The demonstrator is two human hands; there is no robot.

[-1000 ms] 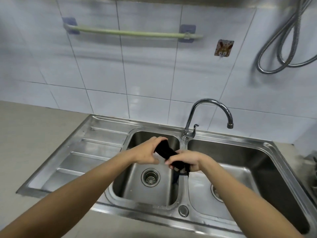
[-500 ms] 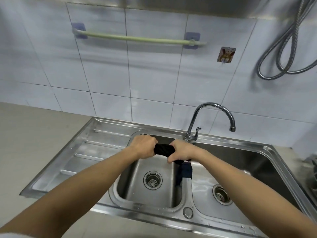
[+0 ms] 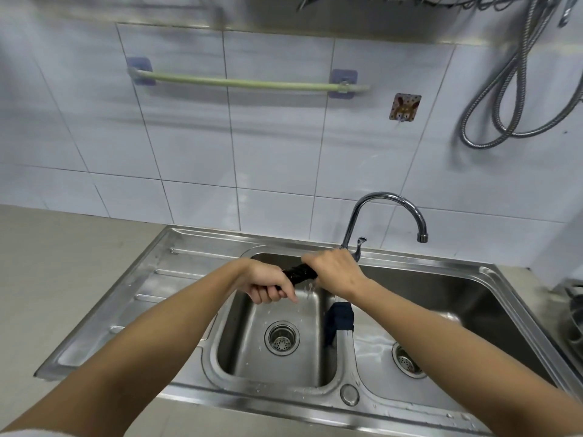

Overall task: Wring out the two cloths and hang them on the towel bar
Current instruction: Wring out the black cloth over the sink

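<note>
Left hand [image 3: 268, 283] and right hand [image 3: 334, 272] each have a closed grip on the twisted black cloth [image 3: 298, 274], held over the left steel sink basin [image 3: 277, 313] so drips fall there. Dark blue cloth [image 3: 340, 316] waits draped on the divider; pale green towel bar [image 3: 246, 82] bare.

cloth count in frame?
2. One black cloth is twisted between the left hand and right hand over the left basin. One dark blue cloth hangs over the divider between the basins, partly hidden by the right forearm.
</note>
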